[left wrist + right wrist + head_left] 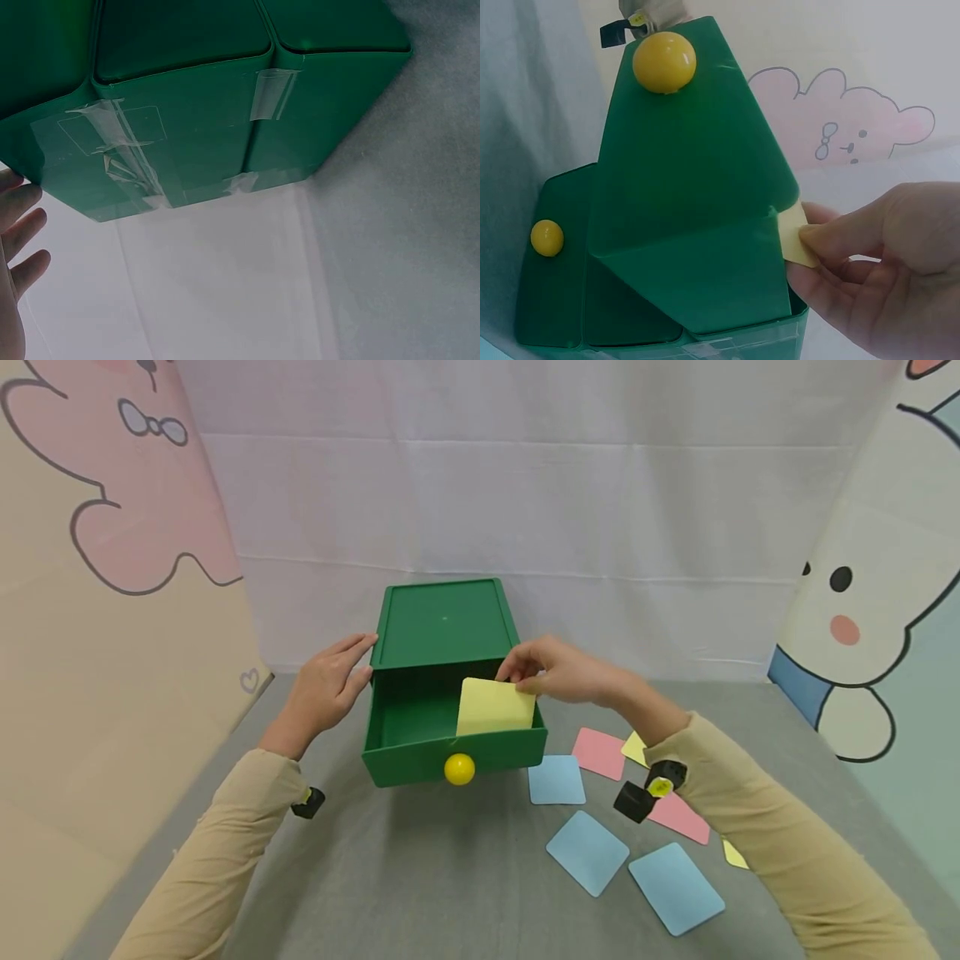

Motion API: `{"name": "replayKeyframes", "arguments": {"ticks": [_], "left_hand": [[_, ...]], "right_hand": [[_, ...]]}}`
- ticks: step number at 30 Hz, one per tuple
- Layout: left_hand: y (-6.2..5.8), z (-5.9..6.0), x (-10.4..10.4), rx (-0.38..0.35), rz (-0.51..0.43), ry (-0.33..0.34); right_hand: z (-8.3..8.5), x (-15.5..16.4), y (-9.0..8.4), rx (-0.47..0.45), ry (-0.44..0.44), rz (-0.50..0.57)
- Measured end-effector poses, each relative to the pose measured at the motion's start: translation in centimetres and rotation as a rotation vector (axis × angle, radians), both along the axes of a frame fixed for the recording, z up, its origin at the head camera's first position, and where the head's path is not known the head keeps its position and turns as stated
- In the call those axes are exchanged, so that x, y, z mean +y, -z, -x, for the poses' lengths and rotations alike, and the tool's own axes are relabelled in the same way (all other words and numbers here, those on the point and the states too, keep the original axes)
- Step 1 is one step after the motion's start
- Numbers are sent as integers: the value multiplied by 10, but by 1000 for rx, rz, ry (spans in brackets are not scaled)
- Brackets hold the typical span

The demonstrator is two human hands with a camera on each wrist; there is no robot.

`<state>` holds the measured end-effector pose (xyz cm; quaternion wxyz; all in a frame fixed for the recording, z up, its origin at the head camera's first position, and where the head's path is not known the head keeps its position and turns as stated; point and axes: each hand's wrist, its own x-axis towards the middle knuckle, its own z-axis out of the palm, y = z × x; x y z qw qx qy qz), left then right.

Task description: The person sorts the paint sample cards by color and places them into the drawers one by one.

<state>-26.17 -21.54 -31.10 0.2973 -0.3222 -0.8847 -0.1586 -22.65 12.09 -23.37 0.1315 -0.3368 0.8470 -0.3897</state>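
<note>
Pink cartoon figure, white backdrop, grey tabletop

A creased white backdrop rises beyond the grip, with a pink-figured wall to its left, white-figured wall to its right and grey surface beneath.

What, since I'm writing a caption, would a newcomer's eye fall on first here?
Most striking is the open green drawer near the head view's centre, with a round, shiny yellow knob on its front. The right hand pinches a yellow rounded-corner card at the drawer's right side. Light-blue rectangular cards stand out on the grey surface, lower right.
</note>
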Motion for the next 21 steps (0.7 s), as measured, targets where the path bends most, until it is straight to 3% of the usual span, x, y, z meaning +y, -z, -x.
{"name": "replayKeyframes", "arguments": {"ticks": [7, 21], "left_hand": [[-1, -1, 1, -3, 0, 2], [0, -2, 2, -5, -5, -2]], "right_hand": [[-1, -5, 4, 122, -1, -86], [-8, -16, 7, 256, 14, -183]]}}
